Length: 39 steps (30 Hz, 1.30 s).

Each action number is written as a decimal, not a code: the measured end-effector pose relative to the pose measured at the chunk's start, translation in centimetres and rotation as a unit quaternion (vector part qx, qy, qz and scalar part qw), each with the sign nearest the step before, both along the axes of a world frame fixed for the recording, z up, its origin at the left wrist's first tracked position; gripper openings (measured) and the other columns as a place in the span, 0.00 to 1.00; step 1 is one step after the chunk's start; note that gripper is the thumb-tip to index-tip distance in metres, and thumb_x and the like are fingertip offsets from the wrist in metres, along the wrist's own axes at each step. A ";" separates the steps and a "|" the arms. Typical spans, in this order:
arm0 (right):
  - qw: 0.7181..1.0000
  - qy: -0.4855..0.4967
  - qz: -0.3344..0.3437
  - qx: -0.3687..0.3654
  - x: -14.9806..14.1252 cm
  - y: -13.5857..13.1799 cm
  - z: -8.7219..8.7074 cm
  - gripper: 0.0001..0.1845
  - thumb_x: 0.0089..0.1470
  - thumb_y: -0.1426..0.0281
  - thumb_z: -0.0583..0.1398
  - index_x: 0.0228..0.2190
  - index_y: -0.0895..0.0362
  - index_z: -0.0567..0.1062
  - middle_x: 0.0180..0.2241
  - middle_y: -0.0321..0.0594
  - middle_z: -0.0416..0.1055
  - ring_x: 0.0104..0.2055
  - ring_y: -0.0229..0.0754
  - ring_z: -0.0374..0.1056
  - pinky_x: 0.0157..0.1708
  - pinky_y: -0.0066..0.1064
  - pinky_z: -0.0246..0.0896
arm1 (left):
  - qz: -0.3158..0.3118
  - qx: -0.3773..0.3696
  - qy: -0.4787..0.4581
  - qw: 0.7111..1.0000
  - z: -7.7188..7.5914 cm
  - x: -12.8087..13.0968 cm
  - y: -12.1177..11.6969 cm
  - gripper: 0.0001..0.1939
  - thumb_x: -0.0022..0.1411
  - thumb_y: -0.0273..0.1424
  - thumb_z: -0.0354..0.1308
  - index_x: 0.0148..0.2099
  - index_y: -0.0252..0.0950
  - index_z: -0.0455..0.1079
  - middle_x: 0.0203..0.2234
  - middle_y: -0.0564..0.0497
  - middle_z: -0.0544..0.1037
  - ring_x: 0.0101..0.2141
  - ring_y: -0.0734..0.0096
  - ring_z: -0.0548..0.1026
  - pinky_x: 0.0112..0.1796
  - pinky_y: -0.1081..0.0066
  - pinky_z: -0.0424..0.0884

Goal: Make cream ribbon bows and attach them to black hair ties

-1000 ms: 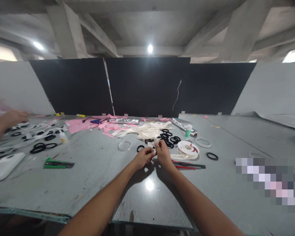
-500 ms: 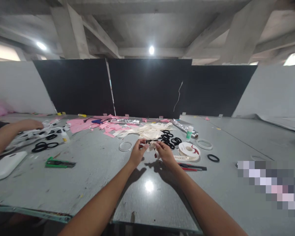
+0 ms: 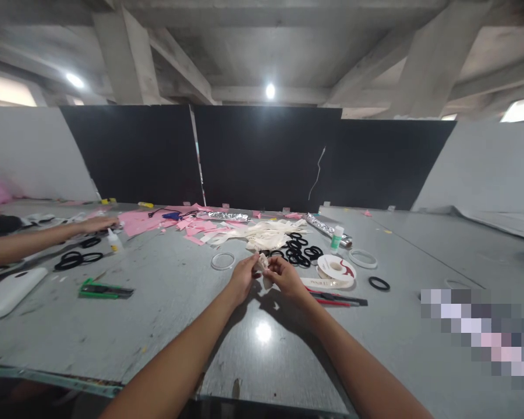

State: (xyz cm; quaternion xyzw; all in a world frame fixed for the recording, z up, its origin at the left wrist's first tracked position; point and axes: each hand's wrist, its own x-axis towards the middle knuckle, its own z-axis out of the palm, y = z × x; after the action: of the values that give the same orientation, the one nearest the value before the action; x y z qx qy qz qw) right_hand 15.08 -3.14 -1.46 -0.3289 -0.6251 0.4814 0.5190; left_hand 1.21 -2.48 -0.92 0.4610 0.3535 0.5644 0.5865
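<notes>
My left hand [image 3: 243, 278] and my right hand [image 3: 284, 277] meet over the middle of the grey table [image 3: 166, 314]. Both pinch a small cream ribbon piece [image 3: 263, 265] held between their fingertips. Just beyond them lies a heap of cream ribbon strips [image 3: 262, 234] and several black hair rings [image 3: 300, 251]. A cream ribbon spool [image 3: 335, 269] sits to the right of my right hand, with a red utility knife [image 3: 338, 299] in front of it.
A clear ring [image 3: 222, 260] lies left of my hands, another clear ring [image 3: 362, 258] and a single black ring [image 3: 379, 283] to the right. A green utility knife [image 3: 106, 289], pink scraps [image 3: 157, 222], a glue bottle [image 3: 336, 237]. Another person's arm [image 3: 43, 238] reaches in from the left.
My hands rose toward the black rings, then came back down together with the ribbon piece. The other person's hand has stretched further right along the table.
</notes>
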 end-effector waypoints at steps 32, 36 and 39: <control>0.987 -0.035 -0.148 0.044 0.5 -0.8 0.6 0.11 0.52 0.61 0.56 0.30 0.56 0.69 0.22 0.31 0.65 0.17 0.32 0.61 0.15 0.25 0.59 | -0.024 0.028 0.130 0.991 0.2 -0.3 -0.3 0.20 0.48 0.47 0.61 0.34 0.34 0.69 0.26 0.52 0.72 0.20 0.80 0.66 0.22 0.77 0.61; 0.991 -0.035 -0.127 0.032 0.2 -1.0 0.5 0.09 0.51 0.62 0.57 0.31 0.55 0.68 0.22 0.32 0.67 0.19 0.34 0.63 0.16 0.26 0.61 | -0.048 0.038 0.132 0.989 0.6 -0.5 -0.6 0.21 0.47 0.47 0.63 0.33 0.33 0.70 0.23 0.52 0.71 0.22 0.78 0.68 0.25 0.76 0.65; 0.992 -0.030 -0.121 0.015 0.0 -1.1 0.5 0.11 0.52 0.61 0.56 0.31 0.56 0.67 0.19 0.30 0.65 0.16 0.34 0.61 0.15 0.26 0.58 | -0.039 0.077 0.143 0.986 0.9 -0.6 -0.6 0.20 0.48 0.45 0.64 0.34 0.32 0.70 0.23 0.52 0.71 0.22 0.77 0.67 0.26 0.75 0.66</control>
State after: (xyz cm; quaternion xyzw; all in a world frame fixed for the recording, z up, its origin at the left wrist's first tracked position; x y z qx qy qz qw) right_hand 15.09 -4.21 -1.00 -0.4088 -0.6029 0.3954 0.5595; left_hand 0.61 -3.03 -0.04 0.5938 0.3712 0.4951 0.5143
